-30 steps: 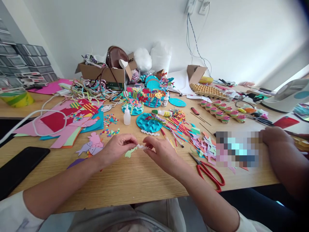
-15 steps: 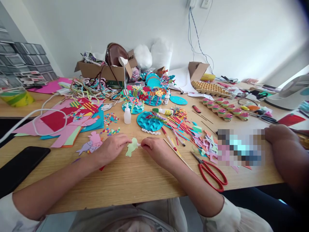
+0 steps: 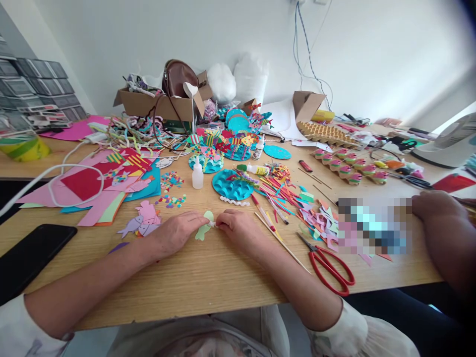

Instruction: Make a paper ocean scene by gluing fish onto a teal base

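A pale green paper fish (image 3: 202, 232) lies near the middle of the table in front of me. My left hand (image 3: 178, 230) reaches in from the left, its fingertips closed on the fish's upper part and partly covering it. From the right, my right hand (image 3: 238, 227) pinches a small white strip (image 3: 211, 224) against the fish's right edge; most of the strip is hidden by the fingers. Several cut paper fish (image 3: 143, 223) in pink and lilac lie left of my left hand. Beyond my hands stand a squeeze bottle (image 3: 197, 177) and a blue wavy disc (image 3: 230, 186).
Red-handled scissors (image 3: 330, 270) and a wooden stick (image 3: 282, 243) lie right of my right arm. Paper scraps (image 3: 322, 218) spread beside another person's arm (image 3: 446, 233). A phone (image 3: 33, 260) lies at left, with coloured paper sheets (image 3: 89, 188) beyond it.
My left fingertips have slid rightward over the top of the green paper fish, which is turned slightly. My right hand still pinches the white strip. The camera view has shifted a little.
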A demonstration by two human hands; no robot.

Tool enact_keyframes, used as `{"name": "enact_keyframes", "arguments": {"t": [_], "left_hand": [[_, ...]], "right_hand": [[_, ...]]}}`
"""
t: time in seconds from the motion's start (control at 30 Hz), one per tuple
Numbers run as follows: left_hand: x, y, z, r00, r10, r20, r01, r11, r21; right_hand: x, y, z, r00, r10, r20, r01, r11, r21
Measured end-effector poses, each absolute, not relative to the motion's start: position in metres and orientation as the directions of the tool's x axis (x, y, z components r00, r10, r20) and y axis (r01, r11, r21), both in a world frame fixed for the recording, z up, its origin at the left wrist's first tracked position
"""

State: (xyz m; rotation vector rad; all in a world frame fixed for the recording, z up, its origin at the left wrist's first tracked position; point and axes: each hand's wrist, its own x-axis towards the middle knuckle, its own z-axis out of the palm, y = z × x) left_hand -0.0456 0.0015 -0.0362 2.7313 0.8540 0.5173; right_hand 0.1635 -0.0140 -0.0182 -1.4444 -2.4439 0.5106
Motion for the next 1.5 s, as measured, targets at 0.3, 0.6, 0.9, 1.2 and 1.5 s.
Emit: {"name": "enact_keyframes", "arguments": {"t": [0.3, 0.6, 0.9, 1.2, 1.5], "left_hand": [[-0.045, 0.001, -0.036, 0.8, 0.55, 0.24, 0.499, -0.832, 0.244], [-0.042, 0.002, -0.039, 0.807, 0.531, 0.258, 0.5, -0.847, 0.177], [-0.039, 0.002, -0.039, 0.812, 0.512, 0.281, 0.487, -0.859, 0.158], [-0.032, -0.001, -0.033, 0.811, 0.543, 0.217, 0.548, -0.835, 0.041], [-0.039, 0.005, -0.027, 0.775, 0.582, 0.248, 0.533, -0.812, 0.238]], "right_hand": [[0.161, -0.014, -0.015, -0.465, 0.885, 0.013, 0.806, 0.43, -0.408], [0.16, -0.017, -0.014, -0.432, 0.901, 0.031, 0.819, 0.407, -0.404], [0.161, -0.021, -0.025, -0.493, 0.864, 0.104, 0.81, 0.499, -0.308], [0.16, -0.026, -0.024, -0.57, 0.816, 0.097, 0.809, 0.578, -0.11], [0.16, -0.027, -0.021, -0.596, 0.8, 0.065, 0.797, 0.599, -0.072]]}}
